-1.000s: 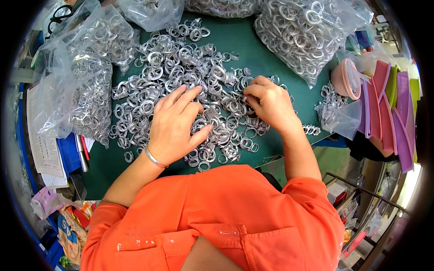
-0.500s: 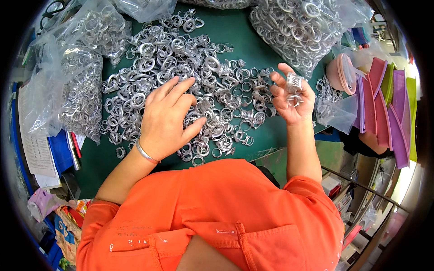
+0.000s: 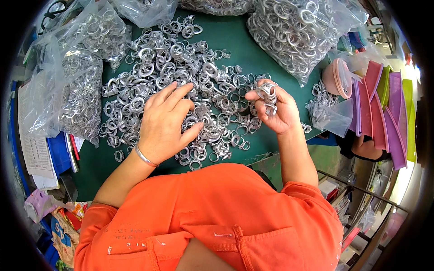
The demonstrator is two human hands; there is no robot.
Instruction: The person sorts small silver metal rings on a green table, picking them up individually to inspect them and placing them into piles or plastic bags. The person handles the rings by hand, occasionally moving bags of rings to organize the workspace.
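Observation:
A broad heap of silver-coloured metal rings [image 3: 149, 67] lies loose on the green tabletop [image 3: 226, 34], some plain and some patterned. Over the near part of the heap rests my left hand [image 3: 165, 119], palm down with fingers spread, touching the rings and gripping none. My right hand [image 3: 280, 110] is raised at the heap's right edge, palm turned up. Its fingers are curled round a few silver rings [image 3: 266, 92], one of them wide and patterned. How many it holds is partly hidden by the fingers.
Clear plastic bags full of rings stand at the left [image 3: 81, 90] and back right [image 3: 294, 38]. A pink tub [image 3: 338, 77] and a small bag of rings [image 3: 330, 110] sit right. Purple, pink and green trays [image 3: 384, 108] stand beyond. Papers [image 3: 36, 144] and pens lie left.
My right hand has moved a little left, nearer the heap, and its fingers have closed in more round the rings. My left hand stays almost in place.

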